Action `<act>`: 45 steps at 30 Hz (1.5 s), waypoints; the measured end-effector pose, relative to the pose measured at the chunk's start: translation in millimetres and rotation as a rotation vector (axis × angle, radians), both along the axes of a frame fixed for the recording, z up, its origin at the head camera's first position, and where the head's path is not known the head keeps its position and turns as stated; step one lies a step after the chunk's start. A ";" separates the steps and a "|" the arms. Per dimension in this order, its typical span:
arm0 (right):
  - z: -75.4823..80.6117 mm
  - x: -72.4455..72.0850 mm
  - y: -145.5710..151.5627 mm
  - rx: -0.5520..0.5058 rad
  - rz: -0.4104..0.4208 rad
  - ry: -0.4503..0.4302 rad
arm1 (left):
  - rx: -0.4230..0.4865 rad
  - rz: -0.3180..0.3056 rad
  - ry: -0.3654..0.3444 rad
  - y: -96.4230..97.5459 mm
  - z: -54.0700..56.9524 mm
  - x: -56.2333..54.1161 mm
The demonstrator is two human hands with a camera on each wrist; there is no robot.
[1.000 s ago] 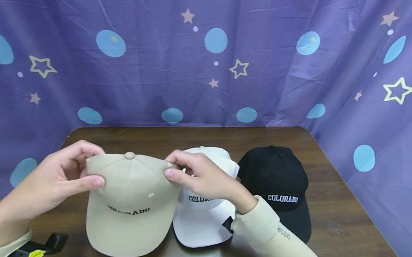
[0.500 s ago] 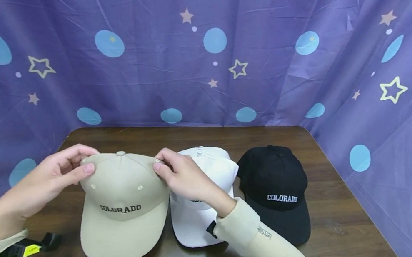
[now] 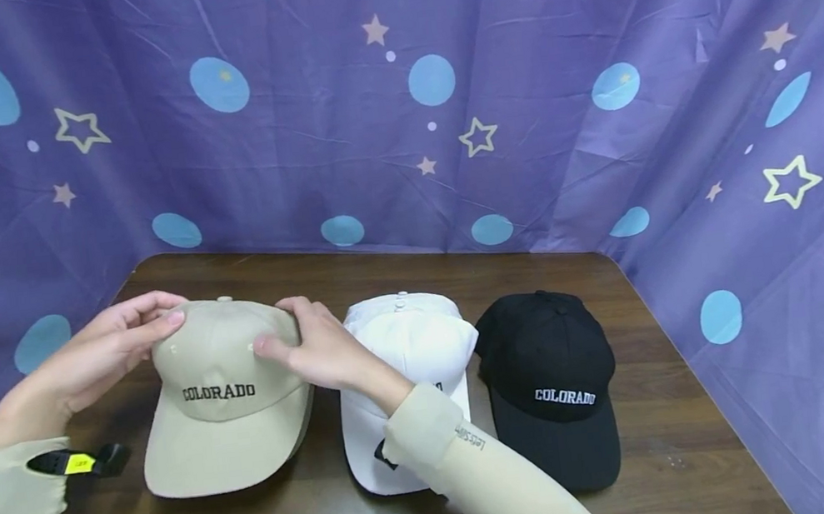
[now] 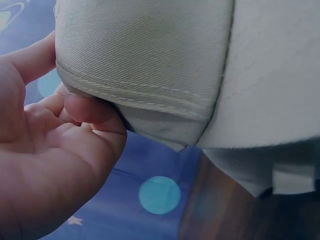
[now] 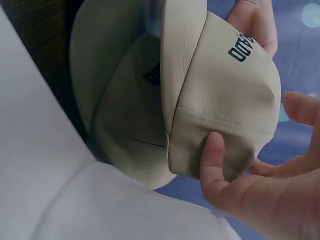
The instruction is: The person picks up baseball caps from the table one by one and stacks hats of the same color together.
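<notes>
My left hand [image 3: 102, 357] holds a beige baseball cap [image 3: 226, 352] by the left side of its crown, COLORADO lettering facing me. In the left wrist view, bent fingers [image 4: 90, 109] meet the cap's lower edge. My right hand [image 3: 323, 346] is at the crown's other side. One finger [image 5: 215, 150] touches the cap's band in the right wrist view, while the thumb [image 5: 300, 107] stands apart from the fabric. Close underneath or behind is a second beige cap [image 5: 127, 100], largely hidden in the head view. Whether the two caps touch, I cannot tell.
White caps [image 3: 412, 332], apparently stacked, lie in the middle, partly covered by my right forearm. A black COLORADO cap [image 3: 546, 352] sits to their right. The brown wooden table [image 3: 671, 431] ends at a purple curtain [image 3: 371, 152] behind and on both sides.
The beige cap has shifted left in both hands, and its brim has moved slightly away from me. My right thumb has come off its pinch on the crown. The white and black caps stay put.
</notes>
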State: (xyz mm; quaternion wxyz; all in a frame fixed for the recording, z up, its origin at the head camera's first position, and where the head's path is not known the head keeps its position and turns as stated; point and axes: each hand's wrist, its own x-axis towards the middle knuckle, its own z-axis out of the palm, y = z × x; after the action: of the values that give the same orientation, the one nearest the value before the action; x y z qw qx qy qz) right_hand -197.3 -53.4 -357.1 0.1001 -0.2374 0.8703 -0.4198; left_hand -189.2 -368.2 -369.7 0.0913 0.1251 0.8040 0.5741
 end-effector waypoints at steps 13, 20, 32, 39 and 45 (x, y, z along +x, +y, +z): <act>-24.5 6.6 -21.5 0.285 -0.086 0.063 | -0.118 0.076 -0.007 3.8 -32.5 -10.9; -30.6 6.6 -26.9 0.307 -0.131 0.076 | -0.240 0.144 0.040 10.4 -40.8 -13.2; -39.5 9.2 -41.5 0.345 -0.144 0.093 | -0.356 0.204 0.120 6.4 -48.3 -12.0; -44.5 8.8 -44.8 0.330 -0.127 0.098 | -0.375 0.235 0.145 2.8 -49.5 -12.4; -46.9 9.5 -45.1 0.286 -0.083 0.088 | -0.387 0.255 0.152 -1.6 -49.0 -12.3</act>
State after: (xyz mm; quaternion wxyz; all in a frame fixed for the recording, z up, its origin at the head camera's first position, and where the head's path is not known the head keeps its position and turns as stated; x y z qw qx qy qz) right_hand -187.9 -98.5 -404.1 0.0771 -0.2029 0.9337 -0.2846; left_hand -201.5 -369.8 -418.7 -0.0202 0.0456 0.9128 0.4054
